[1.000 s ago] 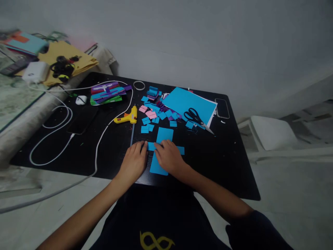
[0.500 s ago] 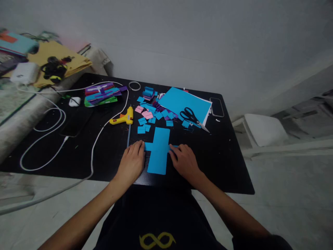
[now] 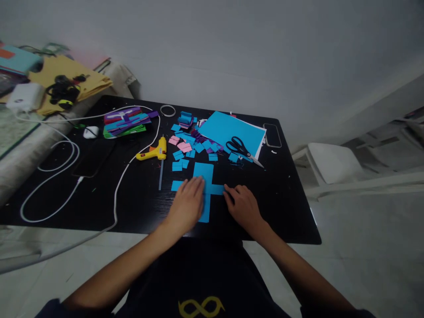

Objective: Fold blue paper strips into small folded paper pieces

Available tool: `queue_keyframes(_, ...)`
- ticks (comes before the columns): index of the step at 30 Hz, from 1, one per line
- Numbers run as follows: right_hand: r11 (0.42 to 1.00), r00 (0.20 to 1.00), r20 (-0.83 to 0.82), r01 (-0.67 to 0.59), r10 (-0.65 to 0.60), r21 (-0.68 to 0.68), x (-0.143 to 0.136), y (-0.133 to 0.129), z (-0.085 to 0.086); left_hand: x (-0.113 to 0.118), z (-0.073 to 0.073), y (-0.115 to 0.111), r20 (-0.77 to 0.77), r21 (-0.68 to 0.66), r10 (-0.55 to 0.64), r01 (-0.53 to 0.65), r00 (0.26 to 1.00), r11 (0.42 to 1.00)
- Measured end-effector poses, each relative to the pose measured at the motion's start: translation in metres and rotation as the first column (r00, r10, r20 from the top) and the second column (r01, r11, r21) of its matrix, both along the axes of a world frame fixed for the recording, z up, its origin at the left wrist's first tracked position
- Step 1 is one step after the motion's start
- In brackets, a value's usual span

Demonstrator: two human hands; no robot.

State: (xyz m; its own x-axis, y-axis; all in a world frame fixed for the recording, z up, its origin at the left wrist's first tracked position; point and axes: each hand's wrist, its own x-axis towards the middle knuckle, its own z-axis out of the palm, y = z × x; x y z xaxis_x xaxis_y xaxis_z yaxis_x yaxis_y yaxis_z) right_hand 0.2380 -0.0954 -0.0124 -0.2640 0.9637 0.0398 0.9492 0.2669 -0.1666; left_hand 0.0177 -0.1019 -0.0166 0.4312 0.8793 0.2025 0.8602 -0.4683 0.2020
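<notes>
A blue paper cross (image 3: 207,201) lies flat on the black table (image 3: 132,203), made of an upright strip and a crosswise strip. Over the left side of its middle rests my left hand (image 3: 188,201), palm down with the fingers fairly straight, covering part of both strips. The crosswise strip shows at either side of that hand. At its right end, the fingertips of my right hand (image 3: 243,203) touch the paper, thumb and fingers a little apart. Neither hand lifts anything.
Beyond the cross lie small blue and pink folded papers (image 3: 184,146), a yellow glue gun (image 3: 155,151), and scissors (image 3: 243,150) on blue sheets (image 3: 228,128). Stacked coloured strips (image 3: 127,123), a white cable (image 3: 116,190) and a phone (image 3: 89,163) are left; another phone (image 3: 272,135) is back right.
My left hand has moved right, from the crosswise strip's left end onto the middle of the cross. My right hand has shifted slightly right, and more of the strip shows beside it.
</notes>
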Motion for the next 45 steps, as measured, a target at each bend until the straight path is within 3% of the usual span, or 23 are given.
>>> queue_keyframes(3,1.0,0.999,0.031,0.011,-0.011,-0.011,0.0,0.001,0.001,0.025,-0.007,-0.004,0.016,-0.048,-0.054,0.055,0.998,0.997)
queue_keyframes(5,1.0,0.999,0.041,0.022,-0.021,-0.016,0.0,0.0,0.002,0.029,-0.014,-0.008,0.033,-0.053,-0.038,0.04,0.999,0.998)
queue_keyframes(10,0.998,0.999,0.01,0.052,-0.052,-0.03,-0.002,0.0,0.005,-0.001,-0.025,-0.015,0.099,-0.046,-0.017,0.022,0.995,0.999)
queue_keyframes(16,0.997,0.998,0.007,0.057,-0.056,-0.046,-0.004,0.002,0.008,-0.044,-0.024,-0.019,0.102,-0.028,0.102,-0.1,0.99,0.995)
queue_keyframes(23,0.998,0.998,-0.016,0.059,-0.059,-0.011,-0.006,0.01,0.01,-0.05,-0.026,-0.022,0.099,-0.003,0.192,-0.193,0.976,0.981)
queue_keyframes(29,1.0,0.99,-0.142,-0.004,-0.001,-0.03,-0.062,0.03,0.005,-0.046,-0.029,-0.023,0.07,0.018,0.199,-0.201,0.977,0.979)
queue_keyframes(32,0.989,0.992,-0.12,-0.064,0.047,-0.134,-0.099,0.038,0.002,-0.047,-0.029,-0.023,0.054,0.029,0.191,-0.193,0.98,0.981)
queue_keyframes(35,0.979,0.996,-0.085,-0.037,0.02,-0.2,-0.118,0.043,0.002,-0.047,-0.029,-0.023,0.061,0.024,0.187,-0.189,0.98,0.982)
queue_keyframes(45,0.963,0.994,-0.006,0.103,-0.108,-0.251,-0.091,0.042,0.012,-0.046,-0.03,-0.022,0.105,0.023,0.189,-0.192,0.976,0.981)
